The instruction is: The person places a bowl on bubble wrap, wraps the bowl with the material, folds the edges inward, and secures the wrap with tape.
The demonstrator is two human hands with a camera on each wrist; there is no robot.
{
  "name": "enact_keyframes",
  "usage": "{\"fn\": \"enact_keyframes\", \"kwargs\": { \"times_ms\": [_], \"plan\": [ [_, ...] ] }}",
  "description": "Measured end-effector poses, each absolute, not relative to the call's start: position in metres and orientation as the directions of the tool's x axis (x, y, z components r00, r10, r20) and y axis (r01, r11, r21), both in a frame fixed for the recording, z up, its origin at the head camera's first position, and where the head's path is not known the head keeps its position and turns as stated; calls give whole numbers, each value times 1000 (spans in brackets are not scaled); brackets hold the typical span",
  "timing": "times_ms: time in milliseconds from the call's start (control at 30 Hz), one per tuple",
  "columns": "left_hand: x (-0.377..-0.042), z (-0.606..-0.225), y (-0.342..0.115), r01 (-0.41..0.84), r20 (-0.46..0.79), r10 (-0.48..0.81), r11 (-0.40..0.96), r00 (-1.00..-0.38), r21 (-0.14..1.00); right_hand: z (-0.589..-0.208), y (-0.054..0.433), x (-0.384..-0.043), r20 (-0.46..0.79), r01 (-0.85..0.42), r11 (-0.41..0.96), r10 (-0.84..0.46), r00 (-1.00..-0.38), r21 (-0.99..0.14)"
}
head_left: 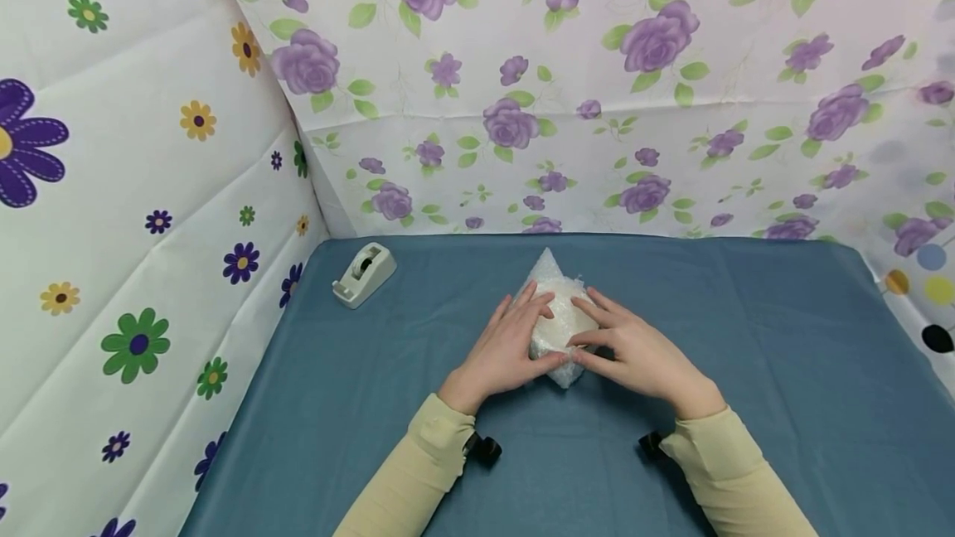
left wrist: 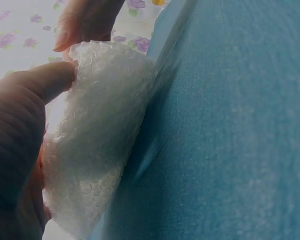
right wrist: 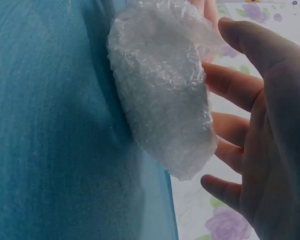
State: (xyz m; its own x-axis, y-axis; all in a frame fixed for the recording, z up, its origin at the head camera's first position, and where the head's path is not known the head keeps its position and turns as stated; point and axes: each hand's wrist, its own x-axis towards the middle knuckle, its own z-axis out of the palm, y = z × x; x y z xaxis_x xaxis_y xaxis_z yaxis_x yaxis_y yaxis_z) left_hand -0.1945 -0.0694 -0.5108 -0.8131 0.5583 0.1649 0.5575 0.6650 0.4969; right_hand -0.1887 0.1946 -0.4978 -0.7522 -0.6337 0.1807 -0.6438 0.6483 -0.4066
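Note:
A bundle in clear bubble wrap (head_left: 561,317) lies on the blue cloth, with a pale, whitish shape inside that the wrap blurs. My left hand (head_left: 507,346) holds its left side, fingers over the top and thumb at the near edge. From the right, my right hand (head_left: 634,346) reaches over it, its loosely bent fingertips touching the upper face. In the right wrist view, the thumb (right wrist: 260,45) stands apart from the wrap (right wrist: 162,95). The left wrist view has the left thumb (left wrist: 50,80) against the wrap (left wrist: 97,120).
A white tape dispenser (head_left: 366,274) stands at the back left of the blue-covered table (head_left: 746,338). Floral sheets (head_left: 462,65) hang behind and at the left side. Dark wrist cameras (head_left: 487,450) sit under both cream sleeves (head_left: 418,471).

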Motion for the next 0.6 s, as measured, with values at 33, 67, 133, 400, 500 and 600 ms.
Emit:
{"fn": "enact_keyframes", "kwargs": {
  "times_ms": [33,67,133,400,500,600],
  "plan": [
    [-195,-511,-69,558,166,558,665,-813,497,-499,195,-189,183,-644,651,-632,-753,-403],
    [-195,-511,-69,559,167,558,665,-813,496,-500,195,-189,182,-643,653,-631,-754,-399],
    [-194,-510,-69,560,166,560,663,-811,497,-501,194,-189,184,-644,654,-630,-754,-397],
    [-196,-511,-71,573,196,566,627,-801,528,-501,193,-188,163,-626,667,-621,-766,-403],
    [-197,-511,-72,577,224,558,607,-799,546,-499,193,-188,159,-623,668,-620,-768,-406],
    [-197,-510,-72,580,250,545,595,-800,557,-499,193,-187,158,-624,672,-620,-769,-400]
  ]
}}
